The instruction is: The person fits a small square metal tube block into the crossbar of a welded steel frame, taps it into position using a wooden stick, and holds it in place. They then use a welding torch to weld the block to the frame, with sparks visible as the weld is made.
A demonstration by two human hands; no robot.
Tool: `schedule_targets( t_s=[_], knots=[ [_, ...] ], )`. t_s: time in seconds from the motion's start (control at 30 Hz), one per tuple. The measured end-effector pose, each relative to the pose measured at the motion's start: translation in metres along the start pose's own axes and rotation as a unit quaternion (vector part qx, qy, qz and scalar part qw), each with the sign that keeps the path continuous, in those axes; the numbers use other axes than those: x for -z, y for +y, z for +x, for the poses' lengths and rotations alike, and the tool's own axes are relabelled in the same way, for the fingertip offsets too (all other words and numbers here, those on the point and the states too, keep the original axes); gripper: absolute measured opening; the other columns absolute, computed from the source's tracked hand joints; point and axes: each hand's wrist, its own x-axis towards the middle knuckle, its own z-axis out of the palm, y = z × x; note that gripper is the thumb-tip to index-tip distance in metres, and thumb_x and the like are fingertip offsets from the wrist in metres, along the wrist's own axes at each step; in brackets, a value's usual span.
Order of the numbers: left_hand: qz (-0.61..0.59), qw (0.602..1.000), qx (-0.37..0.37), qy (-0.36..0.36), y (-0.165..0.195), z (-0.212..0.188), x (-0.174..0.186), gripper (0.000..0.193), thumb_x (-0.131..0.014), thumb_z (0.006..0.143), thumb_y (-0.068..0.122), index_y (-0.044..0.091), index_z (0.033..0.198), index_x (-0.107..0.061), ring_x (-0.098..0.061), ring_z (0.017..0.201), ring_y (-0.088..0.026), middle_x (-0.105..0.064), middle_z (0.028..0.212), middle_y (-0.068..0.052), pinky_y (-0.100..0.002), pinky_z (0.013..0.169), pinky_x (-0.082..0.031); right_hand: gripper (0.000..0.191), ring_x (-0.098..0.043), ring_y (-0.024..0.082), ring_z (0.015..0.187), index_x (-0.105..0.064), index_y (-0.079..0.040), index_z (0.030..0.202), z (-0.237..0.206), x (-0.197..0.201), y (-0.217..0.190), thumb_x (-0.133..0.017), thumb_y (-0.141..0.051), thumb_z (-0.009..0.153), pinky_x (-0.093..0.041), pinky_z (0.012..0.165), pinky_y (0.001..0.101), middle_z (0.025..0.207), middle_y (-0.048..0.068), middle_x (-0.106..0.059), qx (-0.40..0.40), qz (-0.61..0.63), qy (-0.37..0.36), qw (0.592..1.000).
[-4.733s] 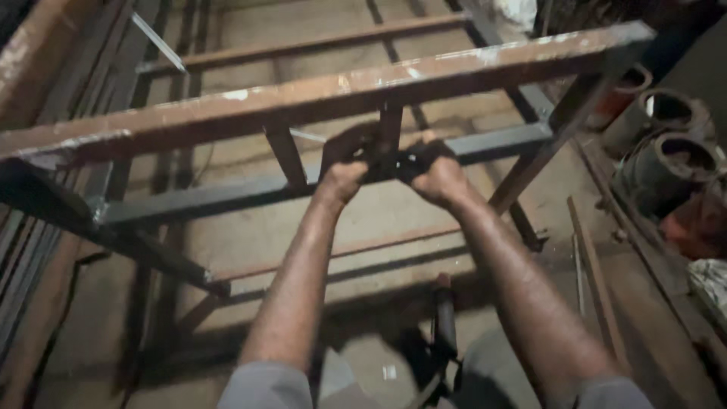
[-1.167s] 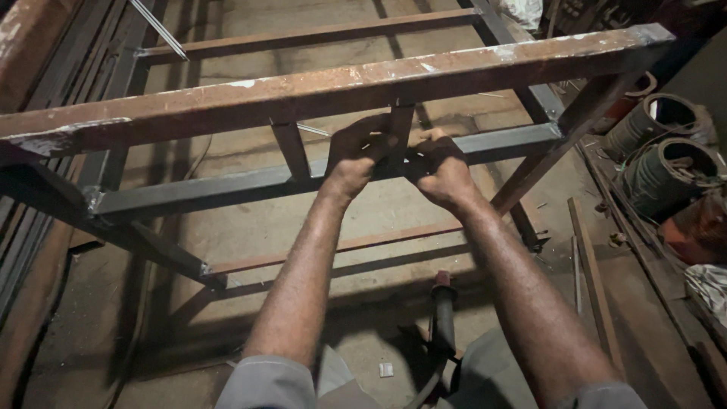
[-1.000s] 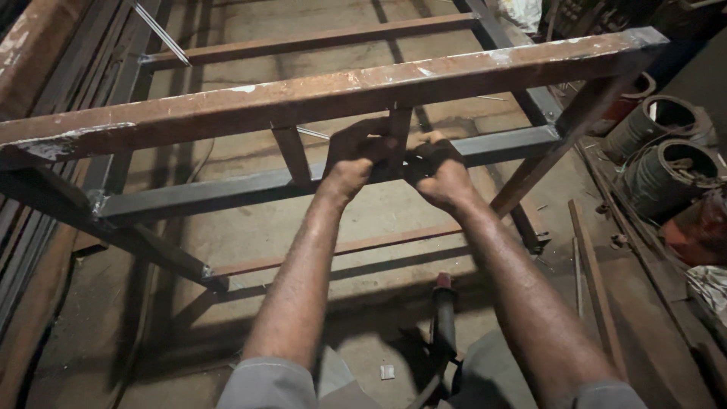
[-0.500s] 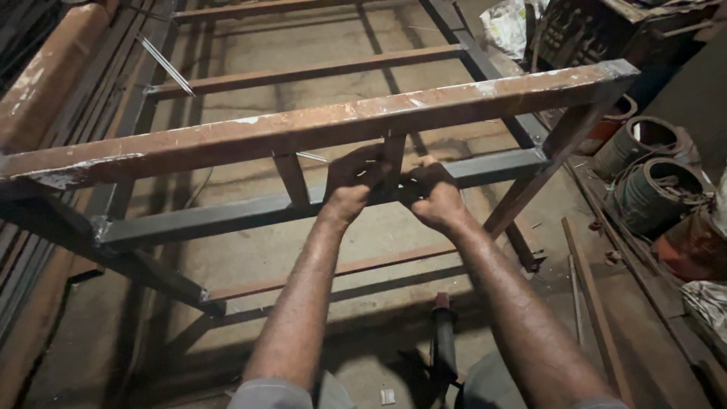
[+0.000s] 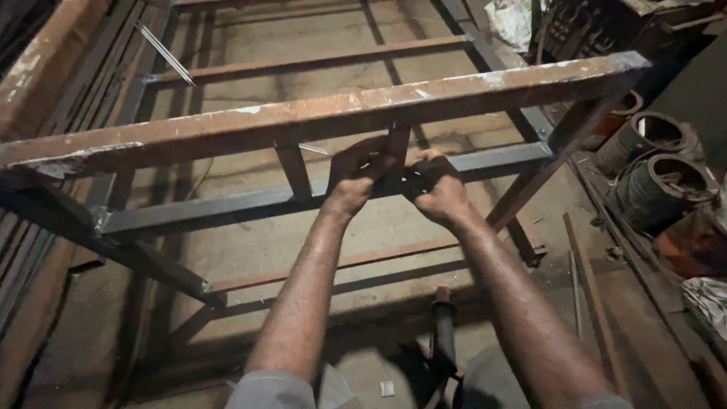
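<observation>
We observed a rusty steel frame [image 5: 318, 117] standing over the concrete floor [image 5: 250, 250]. At its grey lower rail [image 5: 227, 204], the left hand [image 5: 362, 170] and right hand [image 5: 435, 189] were closed together around a small dark part [image 5: 413, 180] beside a short upright [image 5: 397, 144].

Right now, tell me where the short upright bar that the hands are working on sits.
The short upright bar stands centre frame, between the rusty top rail and grey lower rail, with left hand and right hand either side.
</observation>
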Motion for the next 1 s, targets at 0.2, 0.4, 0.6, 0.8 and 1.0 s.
schedule_targets(
  t_s=[0.2, 0.4, 0.6, 0.8, 1.0],
  knots=[
    [0.007, 1.0, -0.009, 0.009, 0.0, -0.001, -0.001, 0.037, -0.078, 0.091, 0.01, 0.002, 0.126, -0.07, -0.072, 0.104, -0.017, -0.075, 0.117, -0.007, -0.031, 0.09, -0.061, 0.024, -0.066, 0.033, 0.099, -0.075, -0.004, 0.101, 0.0, 0.0, -0.002, -0.075, -0.01, 0.077, -0.055, 0.084, 0.0409, 0.111, 0.018, -0.064, -0.013, 0.009, 0.002, 1.0],
    [0.045, 0.999, 0.001, 0.013, 0.006, -0.003, -0.003, 0.037, -0.078, 0.091, 0.011, 0.001, 0.125, -0.07, -0.072, 0.102, -0.018, -0.076, 0.116, -0.009, -0.031, 0.087, -0.062, 0.028, -0.068, 0.03, 0.1, -0.07, -0.002, 0.103, 0.0, 0.003, -0.006, -0.078, -0.013, 0.079, -0.056, 0.084, 0.0379, 0.116, 0.017, -0.062, -0.027, 0.038, 0.0, 0.999],
    [0.05, 0.999, -0.009, 0.011, 0.005, -0.002, -0.002, 0.037, -0.078, 0.092, 0.011, 0.002, 0.127, -0.07, -0.072, 0.104, -0.018, -0.076, 0.118, -0.009, -0.031, 0.089, -0.062, 0.029, -0.068, 0.03, 0.101, -0.071, -0.003, 0.106, 0.001, 0.005, -0.012, -0.078, -0.014, 0.08, -0.056, 0.085, 0.0377, 0.116, 0.016, -0.062, -0.026, 0.032, -0.008, 0.999],
    [0.046, 0.999, -0.022, -0.001, 0.005, -0.003, -0.001, 0.037, -0.078, 0.092, 0.01, 0.001, 0.127, -0.069, -0.072, 0.106, -0.018, -0.075, 0.119, -0.009, -0.032, 0.091, -0.062, 0.029, -0.067, 0.031, 0.102, -0.072, -0.002, 0.105, 0.001, 0.005, -0.011, -0.08, -0.014, 0.08, -0.055, 0.087, 0.0406, 0.115, 0.017, -0.062, -0.012, 0.01, -0.006, 1.0],
    [0.038, 0.999, -0.021, -0.001, 0.01, -0.003, -0.002, 0.038, -0.077, 0.092, 0.009, 0.002, 0.128, -0.068, -0.073, 0.106, -0.018, -0.075, 0.119, -0.01, -0.031, 0.089, -0.063, 0.031, -0.067, 0.031, 0.104, -0.072, -0.003, 0.106, 0.0, 0.003, -0.007, -0.081, -0.014, 0.078, -0.055, 0.087, 0.0403, 0.118, 0.016, -0.062, -0.012, -0.001, -0.004, 1.0]
  ],
)
